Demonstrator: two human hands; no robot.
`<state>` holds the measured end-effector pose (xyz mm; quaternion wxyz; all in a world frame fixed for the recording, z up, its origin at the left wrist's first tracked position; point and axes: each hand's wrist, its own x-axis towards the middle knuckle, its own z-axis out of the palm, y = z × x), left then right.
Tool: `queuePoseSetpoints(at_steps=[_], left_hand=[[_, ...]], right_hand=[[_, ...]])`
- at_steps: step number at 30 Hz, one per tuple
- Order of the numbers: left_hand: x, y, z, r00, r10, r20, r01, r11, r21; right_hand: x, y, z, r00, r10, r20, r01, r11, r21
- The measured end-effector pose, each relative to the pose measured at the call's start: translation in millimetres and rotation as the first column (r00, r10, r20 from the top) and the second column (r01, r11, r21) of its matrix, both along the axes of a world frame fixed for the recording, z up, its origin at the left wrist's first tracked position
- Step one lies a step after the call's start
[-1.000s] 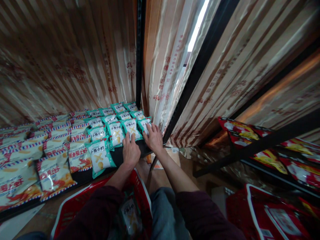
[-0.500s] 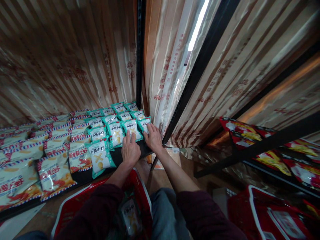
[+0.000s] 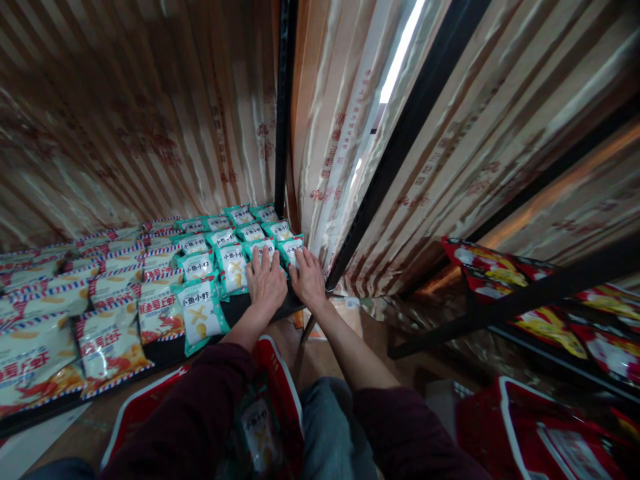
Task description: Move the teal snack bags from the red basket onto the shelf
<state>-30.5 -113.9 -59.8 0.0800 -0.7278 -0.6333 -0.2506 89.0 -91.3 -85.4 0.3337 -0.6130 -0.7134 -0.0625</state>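
Note:
Rows of teal snack bags [image 3: 200, 313] lie flat on a low black shelf [image 3: 165, 350]. My left hand [image 3: 266, 280] rests flat, fingers spread, on a teal bag [image 3: 263, 248] near the shelf's right front corner. My right hand [image 3: 306, 277] lies beside it, fingers stretched over the rightmost teal bag [image 3: 291, 248]. Both hands are open and press on the bags without gripping. A red basket [image 3: 273, 393] sits on my lap under my left arm, with one snack bag [image 3: 260, 433] inside.
White bags with red and blue edges [image 3: 107, 343] fill the shelf's left part. A black upright post [image 3: 283, 113] stands behind the teal bags, another [image 3: 385, 153] slants to the right. Red snack bags [image 3: 500, 267] lie on the right-hand shelf. A second red basket [image 3: 505, 413] sits low right.
My left hand has slid forward and to the right onto the teal bag, ending up next to my right hand. The right hand has hardly moved.

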Motion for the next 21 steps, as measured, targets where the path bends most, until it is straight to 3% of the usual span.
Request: queuePoseSetpoints(at_steps=[21], left_hand=[[-0.7, 8.7, -3.5, 0.999, -0.041, 0.011, 0.041, 0.998, -0.053]], right_hand=[[-5.5, 2.8, -6.0, 0.985, -0.115, -0.132, 0.111, 0.993, -0.039]])
